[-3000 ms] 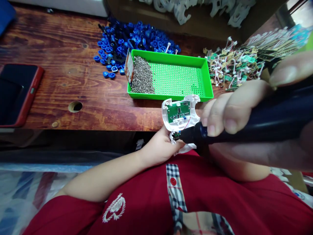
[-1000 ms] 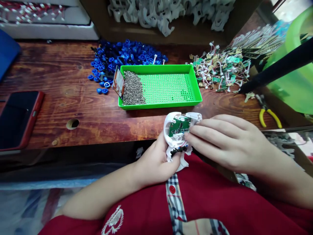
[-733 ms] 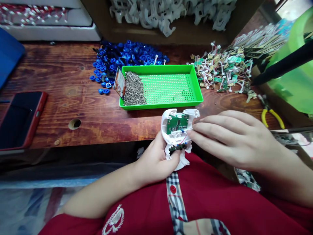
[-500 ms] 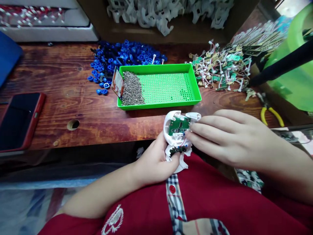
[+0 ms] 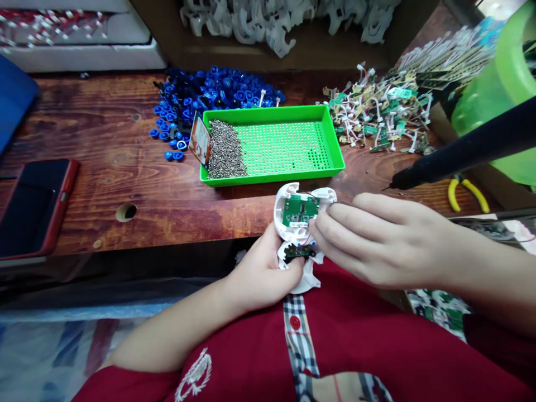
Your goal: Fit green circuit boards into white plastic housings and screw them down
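White shell (image 5: 293,235) sits clasped in my left hand (image 5: 262,273), seemingly for steadiness; my right hand (image 5: 381,240) bunches fingers at its three o'clock, any pinch hidden.

A brown wooden table (image 5: 96,139) stretched from 9 o'clock through 12 to 3, with a round hole (image 5: 126,212) at 9. Shadow (image 5: 176,267) lay under its near edge; pale, patterned sheeting (image 5: 46,357) spread at 8. Bright light (image 5: 502,8) showed at 2.
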The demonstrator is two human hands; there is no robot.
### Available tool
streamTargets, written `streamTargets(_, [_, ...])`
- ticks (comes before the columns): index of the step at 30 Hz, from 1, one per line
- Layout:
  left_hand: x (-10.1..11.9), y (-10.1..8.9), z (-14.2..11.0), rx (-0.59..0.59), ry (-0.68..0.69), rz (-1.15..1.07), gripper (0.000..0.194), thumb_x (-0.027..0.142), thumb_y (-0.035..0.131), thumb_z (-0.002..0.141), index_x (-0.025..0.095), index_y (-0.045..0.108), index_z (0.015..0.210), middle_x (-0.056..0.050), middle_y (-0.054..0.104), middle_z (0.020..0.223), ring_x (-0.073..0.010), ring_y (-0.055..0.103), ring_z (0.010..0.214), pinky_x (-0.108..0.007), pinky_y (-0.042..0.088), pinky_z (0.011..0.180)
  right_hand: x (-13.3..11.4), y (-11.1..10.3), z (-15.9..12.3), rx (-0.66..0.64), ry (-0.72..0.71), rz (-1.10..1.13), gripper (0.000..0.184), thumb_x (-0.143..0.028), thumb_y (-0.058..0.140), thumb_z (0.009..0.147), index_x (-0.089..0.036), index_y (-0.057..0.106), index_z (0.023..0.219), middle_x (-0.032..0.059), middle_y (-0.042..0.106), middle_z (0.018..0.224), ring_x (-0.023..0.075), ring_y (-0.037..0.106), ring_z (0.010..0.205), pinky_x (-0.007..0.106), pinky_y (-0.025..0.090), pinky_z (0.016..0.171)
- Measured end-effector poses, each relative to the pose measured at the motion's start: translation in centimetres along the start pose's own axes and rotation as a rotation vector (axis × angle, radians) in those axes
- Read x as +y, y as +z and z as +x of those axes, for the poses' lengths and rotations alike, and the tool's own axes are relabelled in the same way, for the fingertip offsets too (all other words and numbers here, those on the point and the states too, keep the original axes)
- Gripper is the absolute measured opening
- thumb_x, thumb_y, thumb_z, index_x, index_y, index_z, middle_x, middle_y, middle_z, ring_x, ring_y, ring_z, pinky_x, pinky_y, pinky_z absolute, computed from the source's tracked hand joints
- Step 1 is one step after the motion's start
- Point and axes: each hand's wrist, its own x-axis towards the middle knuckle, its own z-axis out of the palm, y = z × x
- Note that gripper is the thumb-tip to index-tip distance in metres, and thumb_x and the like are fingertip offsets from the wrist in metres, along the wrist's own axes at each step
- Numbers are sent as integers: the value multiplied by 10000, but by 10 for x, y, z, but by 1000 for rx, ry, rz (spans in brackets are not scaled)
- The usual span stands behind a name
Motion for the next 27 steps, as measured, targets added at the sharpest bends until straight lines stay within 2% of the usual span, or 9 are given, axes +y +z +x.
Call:
streamTargets(3, [-3,3,-2,47,26,-12,560,84,566,740,158,393,1267,-103,574,1258,-236,556,1141,-363,423,1003,-2,4,-3,100,-12,-47,165,-213,505,878,-192,669,893,22,674,941,145,605,797,300,499,659])
streamTargets(6, [-6,5,-3,50,64,-30,613,82,575,739,149,344,1303,-126,548,1295,-245,531,1184,-375,396,1037,-9,15,-11,190,54,-22,179,-240,518,871,-203,660,973,24,665,1038,147,613,864,283,496,628])
streamTargets(11, [-12,5,-5,53,114,26,530,103,574,744,129,392,1241,-151,575,1241,-243,586,1093,-388,445,987,-24,32,-19,274,238,280,231,-188,497,876,-140,623,1063,73,647,1107,149,613,931,273,509,671])
streamTargets(14, [-15,4,-4,56,179,80,501,108,573,747,130,401,1218,-152,576,1216,-240,586,1082,-386,449,978,-31,33,-13,312,409,453,193,-169,567,842,-146,630,1023,73,665,1019,147,610,907,278,519,727])
streamTargets(18, [-16,3,-3,45,203,110,494,126,574,756,121,409,1222,-155,584,1179,-244,576,1090,-385,440,986,-37,31,-5,393,621,555,62,-131,619,802,-164,636,852,14,603,755,89,575,715,202,490,627])
streamTargets(20, [-16,3,-3,51,205,115,499,134,581,757,134,417,1228,-147,583,1190,-248,569,1102,-386,432,997,-38,32,-5,397,631,593,80,-117,615,802,-166,635,862,0,576,732,77,558,690,193,476,609])
streamTargets(23, [-17,3,-3,50,226,126,502,131,581,759,147,415,1233,-133,581,1199,-241,568,1104,-378,431,1000,-38,34,-9,405,582,635,174,-101,620,790,-146,641,957,27,578,801,100,573,760,227,487,656])
streamTargets(27, [-20,2,-4,36,261,148,451,115,584,741,161,457,1171,-113,603,1160,-240,580,1085,-380,438,994,-38,37,-16,400,554,654,198,-83,619,781,-122,646,973,47,586,849,122,591,808,263,499,706])
